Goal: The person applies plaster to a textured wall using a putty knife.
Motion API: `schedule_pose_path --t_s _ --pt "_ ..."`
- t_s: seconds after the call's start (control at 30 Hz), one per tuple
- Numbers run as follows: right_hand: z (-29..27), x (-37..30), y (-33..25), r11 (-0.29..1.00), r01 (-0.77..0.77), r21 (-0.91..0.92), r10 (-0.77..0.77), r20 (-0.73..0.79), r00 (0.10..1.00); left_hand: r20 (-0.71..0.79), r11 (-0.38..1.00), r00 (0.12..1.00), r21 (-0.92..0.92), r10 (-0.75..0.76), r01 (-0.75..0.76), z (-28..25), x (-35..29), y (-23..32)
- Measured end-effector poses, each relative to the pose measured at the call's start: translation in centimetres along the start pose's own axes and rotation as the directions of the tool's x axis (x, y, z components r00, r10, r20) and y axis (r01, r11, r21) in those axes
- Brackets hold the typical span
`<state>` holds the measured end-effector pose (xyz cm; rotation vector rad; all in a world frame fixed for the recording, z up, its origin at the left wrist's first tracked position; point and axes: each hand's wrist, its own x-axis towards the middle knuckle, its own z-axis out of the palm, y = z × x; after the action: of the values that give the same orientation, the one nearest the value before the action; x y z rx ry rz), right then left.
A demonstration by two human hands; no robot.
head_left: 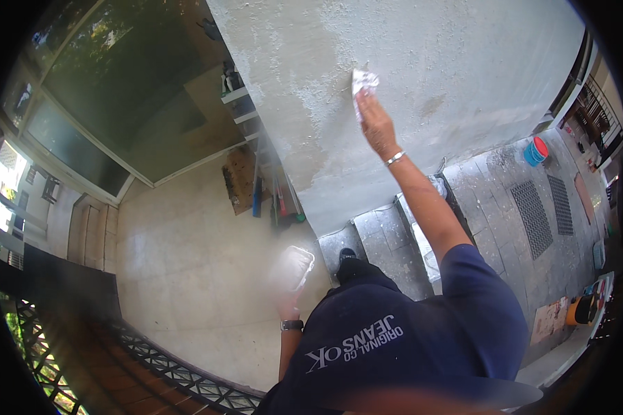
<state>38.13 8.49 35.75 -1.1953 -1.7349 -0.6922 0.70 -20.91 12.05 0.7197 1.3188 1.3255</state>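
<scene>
My right hand point(377, 124) is raised against a rough grey plastered wall point(464, 62), with a silver bracelet on its wrist. It presses a small crumpled white piece point(364, 81), cloth or paper, flat on the plaster. My left hand point(286, 304) hangs low beside my body, a dark watch on the wrist. It grips a pale, flat, tray-like object point(294, 266) that is blurred, so I cannot tell what kind it is. A darker damp patch spreads over the wall to the left of the white piece.
Grey stone steps point(387, 238) lie below the wall by my dark shoe point(347, 254). Tools and a board point(241, 178) lean at the wall's corner. A blue bucket point(534, 151) and drain grates point(533, 218) are on the paving at right. A metal railing point(166, 370) runs at lower left.
</scene>
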Motion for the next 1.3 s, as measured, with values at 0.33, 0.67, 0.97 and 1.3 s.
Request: schedule_pose_path --t_s 0.33,0.67,0.97,1.3 --pt "-2.1 -1.2 -1.3 0.744 -0.343 0.573 0.285 0.192 0.939 0.034 0.997 0.999 0.065 -0.035 0.032 -0.7 -2.1 0.5" --pt "1.7 0.5 -0.9 -0.254 -0.397 0.882 0.552 0.469 0.689 -0.048 0.996 0.998 0.078 -0.037 0.041 -2.7 -0.8 -1.4" --pt "3.3 -0.2 -2.0 -0.190 -0.310 0.932 0.542 0.363 0.758 -0.065 0.997 0.997 0.066 -0.032 0.036 -2.9 -0.8 -0.9" --pt "6.3 0.7 -3.1 0.944 0.325 0.055 -0.327 0.035 0.944 -0.008 0.981 1.000 0.194 -0.017 0.018 -4.2 -0.6 -1.4"
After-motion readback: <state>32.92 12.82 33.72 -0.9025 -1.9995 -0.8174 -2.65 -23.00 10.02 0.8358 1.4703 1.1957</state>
